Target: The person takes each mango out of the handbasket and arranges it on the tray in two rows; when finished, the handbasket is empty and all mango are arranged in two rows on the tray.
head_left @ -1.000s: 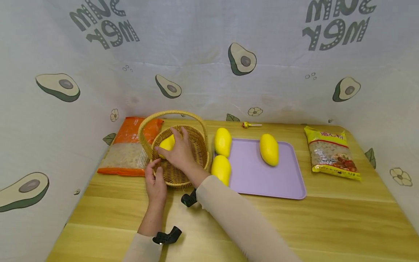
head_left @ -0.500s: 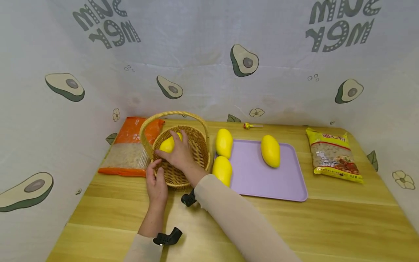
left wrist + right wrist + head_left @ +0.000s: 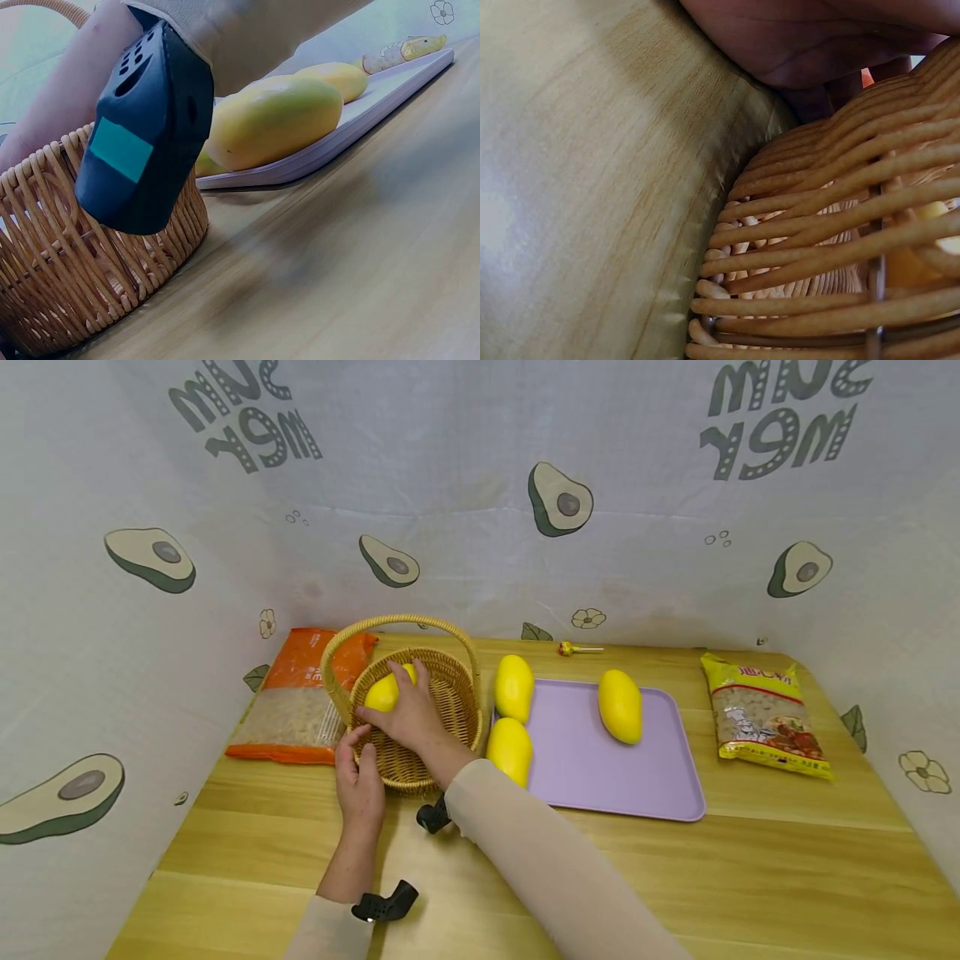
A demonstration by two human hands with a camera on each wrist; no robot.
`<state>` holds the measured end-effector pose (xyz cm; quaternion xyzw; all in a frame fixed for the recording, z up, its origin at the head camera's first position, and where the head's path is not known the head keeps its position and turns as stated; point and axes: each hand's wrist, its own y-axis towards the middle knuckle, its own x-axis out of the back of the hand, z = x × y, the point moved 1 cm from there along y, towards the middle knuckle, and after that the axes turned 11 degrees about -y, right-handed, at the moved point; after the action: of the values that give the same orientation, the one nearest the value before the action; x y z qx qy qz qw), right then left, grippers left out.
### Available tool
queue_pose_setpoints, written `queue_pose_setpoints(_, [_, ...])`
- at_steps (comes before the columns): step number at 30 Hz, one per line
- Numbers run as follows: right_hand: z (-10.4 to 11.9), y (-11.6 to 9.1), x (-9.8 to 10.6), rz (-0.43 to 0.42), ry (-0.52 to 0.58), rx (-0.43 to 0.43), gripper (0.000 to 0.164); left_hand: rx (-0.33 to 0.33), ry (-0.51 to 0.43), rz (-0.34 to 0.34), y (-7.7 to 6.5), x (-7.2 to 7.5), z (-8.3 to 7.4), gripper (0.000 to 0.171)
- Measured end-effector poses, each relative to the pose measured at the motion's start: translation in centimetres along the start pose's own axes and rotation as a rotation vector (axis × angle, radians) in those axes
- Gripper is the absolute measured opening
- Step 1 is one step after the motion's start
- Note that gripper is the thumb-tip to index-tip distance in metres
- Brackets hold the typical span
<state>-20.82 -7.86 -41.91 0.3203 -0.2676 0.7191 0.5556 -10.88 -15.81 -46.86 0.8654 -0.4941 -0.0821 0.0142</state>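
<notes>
In the head view a yellow mango [image 3: 382, 693] lies inside the wicker basket [image 3: 397, 768], at its left side. My right hand [image 3: 416, 714] reaches into the basket and holds this mango between thumb and fingers. Against the basket's near-left outer wall rests my left hand [image 3: 362, 789], fingers extended up toward the rim. In the right wrist view that left hand [image 3: 817, 37] lies along the wicker wall [image 3: 825, 225]. The held mango is partly covered by my right fingers. Two mangoes [image 3: 514, 688] lie over the left edge of the purple tray [image 3: 585, 777]; another mango [image 3: 620, 707] lies farther right on it.
An orange bag [image 3: 285, 710] of pale grains lies left of the basket, partly behind it. A yellow bag [image 3: 765, 714] lies at the right, and a lollipop [image 3: 577, 648] at the back. Above the basket arches its handle [image 3: 397, 620]. A patterned cloth [image 3: 465, 468] hangs behind the table.
My right hand and the mango in it hold nearly the same spot inside the basket; the mango shows slightly more. The head view has shifted a little. My left hand stays at the basket.
</notes>
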Motion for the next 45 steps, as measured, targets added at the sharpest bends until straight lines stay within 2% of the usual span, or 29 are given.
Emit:
queue_pose_setpoints(6, [-0.1, 0.0, -0.1, 0.001, -0.026, 0.008, 0.093, -0.015, 0.007, -0.003, 0.1, 0.0, 0.0, 0.032])
queue_pose_setpoints(11, [-0.3, 0.1, -0.1, 0.012, -0.068, 0.011, 0.085, -0.014, -0.002, 0.013, 0.2, -0.1, -0.1, 0.032])
queue_pose_setpoints(20, [-0.3, -0.2, 0.2, 0.009, -0.077, -0.004, 0.077, -0.026, 0.002, 0.007, 0.1, -0.2, -0.1, 0.032])
queue_pose_setpoints(25, [-0.3, -0.1, 0.4, -0.049, -0.012, -0.039, 0.075, -0.02, 0.005, 0.009, 0.1, -0.2, -0.1, 0.032])
queue_pose_setpoints(32, [-0.3, -0.3, 1.0, -0.173, 0.196, -0.068, 0.074, 0.009, -0.003, 0.016, -0.1, -0.1, 0.0, 0.033])
queue_pose_setpoints(35, [-0.2, -0.6, 1.3, -0.187, 0.267, -0.068, 0.075, 0.015, 0.004, 0.02, -0.1, -0.1, 0.0, 0.034])
queue_pose_setpoints(39, [-0.2, -1.3, 1.6, -0.199, 0.293, -0.064, 0.079, 0.026, 0.011, 0.025, -0.1, 0.0, 0.1, 0.034])
queue_pose_setpoints(45, [-0.1, -2.4, 2.1, -0.209, 0.261, -0.029, 0.088, 0.013, 0.007, 0.018, 0.1, 0.1, 0.1, 0.033])
